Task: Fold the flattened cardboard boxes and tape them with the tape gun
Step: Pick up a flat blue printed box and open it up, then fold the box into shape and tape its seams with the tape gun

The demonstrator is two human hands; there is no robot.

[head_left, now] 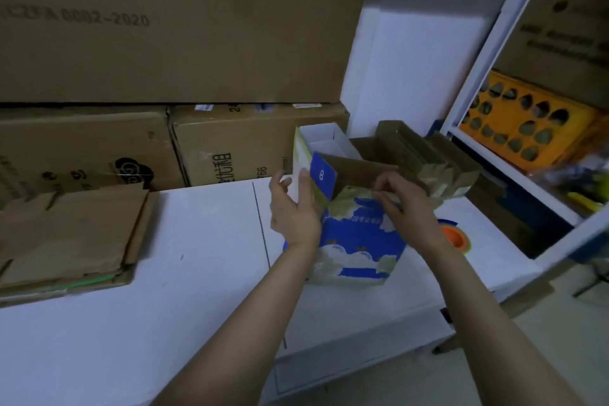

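Right of centre on the white desk (pixel 197 241), I've got one blue-and-white box (pixel 359 241) standing upright with its top flaps up, and both hands are on it. The left grip (pixel 293 208) is released: fingers fairly straight, laid against the box's left wall and the flap marked 8, thumb spread clear. The right grip (pixel 405 204) is clenched on the near top flap, fingertips curled and pinching its edge. Just beside the box on the right, one orange-cored tape roll (pixel 456 236) peeks out from under my right wrist; I can't tell how much of the tape gun is there. Behind the box I count one white open box (pixel 326 140) and a cluster of brown folded boxes (pixel 428 155), at least two. Far left, one stack of flattened cardboard (pixel 72 234) lies on the desk. Three big brown cartons (pixel 178 36) line the back wall. One orange tray (pixel 527 128) sits on the right-hand shelf.
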